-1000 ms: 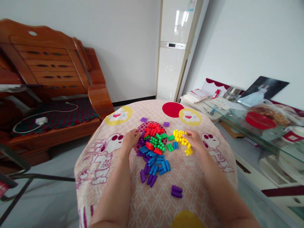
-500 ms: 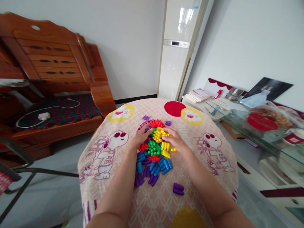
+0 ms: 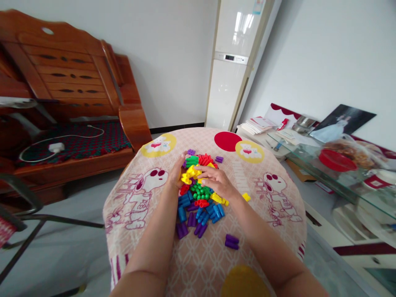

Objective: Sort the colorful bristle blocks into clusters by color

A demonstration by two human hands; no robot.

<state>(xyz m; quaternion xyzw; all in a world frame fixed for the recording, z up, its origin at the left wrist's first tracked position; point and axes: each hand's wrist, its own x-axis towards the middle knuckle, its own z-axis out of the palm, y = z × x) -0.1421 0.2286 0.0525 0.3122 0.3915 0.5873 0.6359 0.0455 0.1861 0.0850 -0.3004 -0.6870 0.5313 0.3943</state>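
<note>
Small plastic toy pieces in several colours lie heaped on the table. My left hand is at the heap's left side, fingers stretched forward beside the yellow pieces. From the right, my right hand reaches over the heap with its fingers extended, touching yellow pieces; some are hidden under it. Green pieces lie just below the hands, red pieces behind them. Blue pieces and purple pieces spread out on the near side.
A patterned cloth covers the round table. One purple pair lies apart near me. Behind on the left stands a wooden bench; on the right, a glass shelf holds a red bowl. A tall white air conditioner stands at the back.
My right hand has swept leftward from the right side, pushing yellow pieces onto the heap towards my left hand. A few yellow pieces trail on the right.
</note>
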